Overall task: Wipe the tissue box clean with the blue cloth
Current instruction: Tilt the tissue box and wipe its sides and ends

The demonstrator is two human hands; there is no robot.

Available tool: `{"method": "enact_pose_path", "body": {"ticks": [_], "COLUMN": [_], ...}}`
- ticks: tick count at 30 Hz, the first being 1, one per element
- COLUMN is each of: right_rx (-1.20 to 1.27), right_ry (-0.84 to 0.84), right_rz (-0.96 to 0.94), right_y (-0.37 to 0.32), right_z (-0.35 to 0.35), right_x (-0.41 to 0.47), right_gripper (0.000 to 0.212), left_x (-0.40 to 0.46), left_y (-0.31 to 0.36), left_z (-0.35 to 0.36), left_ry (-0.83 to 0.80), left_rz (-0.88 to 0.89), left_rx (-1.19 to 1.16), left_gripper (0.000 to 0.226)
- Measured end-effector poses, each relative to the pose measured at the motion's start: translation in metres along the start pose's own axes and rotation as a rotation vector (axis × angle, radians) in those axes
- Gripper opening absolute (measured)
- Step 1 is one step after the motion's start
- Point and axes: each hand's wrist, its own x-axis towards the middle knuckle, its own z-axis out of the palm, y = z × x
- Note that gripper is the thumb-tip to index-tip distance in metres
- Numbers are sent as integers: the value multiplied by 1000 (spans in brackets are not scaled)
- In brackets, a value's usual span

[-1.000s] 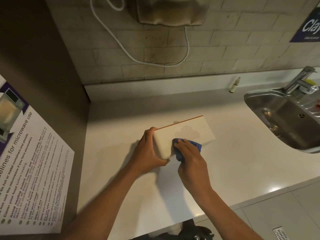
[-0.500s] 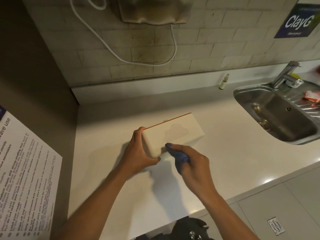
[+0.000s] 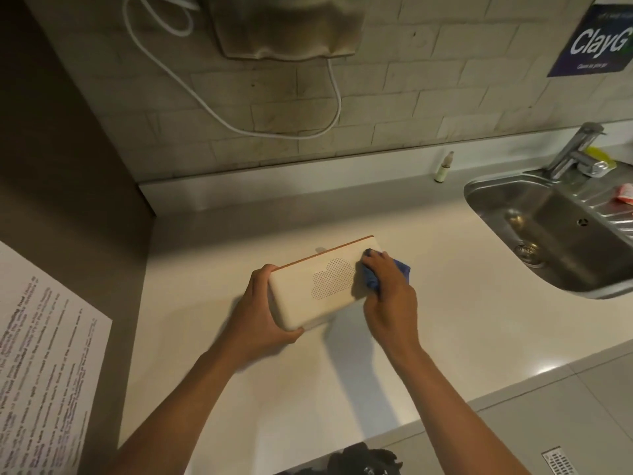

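A cream tissue box (image 3: 310, 293) with a dotted cloud pattern and an orange back edge rests tilted on the white counter (image 3: 445, 320). My left hand (image 3: 258, 313) grips the box's left end, thumb at the front corner and fingers over the top edge. My right hand (image 3: 390, 296) presses the crumpled blue cloth (image 3: 371, 281) against the box's right end. Part of the cloth sticks out behind my knuckles; the box's right end is hidden under hand and cloth.
A steel sink (image 3: 548, 231) with a tap (image 3: 575, 152) sits at the right. A small bottle (image 3: 444, 167) stands by the backsplash. A white cable (image 3: 337, 97) hangs from a wall unit (image 3: 287, 25). A printed notice (image 3: 41, 354) is on the left wall.
My right hand has carried the blue cloth from the box's front lower edge, near the left end, across to its right end. My left hand keeps its grip on the left end.
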Motion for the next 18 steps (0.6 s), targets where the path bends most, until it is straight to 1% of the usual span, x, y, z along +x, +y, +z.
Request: {"method": "enact_pose_path", "body": {"ticks": [2, 4, 7, 9, 11, 12, 14, 15, 16, 18], "right_rx": [-34, 0, 126, 274, 468, 579, 728, 743, 698, 463], "right_ry": [-64, -118, -214, -268, -357, -374, -329, -296, -267, -211], "right_rz": [-40, -58, -83, -68, 78, 182, 347, 371, 362, 255], "right_y": [-2, -8, -24, -36, -41, -40, -32, -26, -20, -7], "right_z": [9, 16, 22, 18, 5, -3, -17, -22, -26, -28], "right_x": [-11, -25, -44, -51, -45, -38, -23, -17, -12, -5], "right_gripper": [46, 49, 51, 51, 50, 45, 32, 30, 30, 35], "left_x": [0, 0, -1, -1, -2, -2, -3, -3, -3, -3], "left_y": [0, 0, -1, -1, -1, -1, -1, 0, 0, 3], "left_z": [1, 2, 5, 4, 3, 3, 3, 3, 3, 2], "left_ry": [-2, 3, 10, 9, 7, 7, 1, -2, -4, -4], "left_rz": [1, 10, 20, 21, 6, -9, -36, -40, -37, -26], "left_rx": [0, 8, 24, 35, 59, 65, 68, 77, 93, 114], "left_gripper": [113, 114, 113, 113, 116, 118, 119, 119, 119, 117]}}
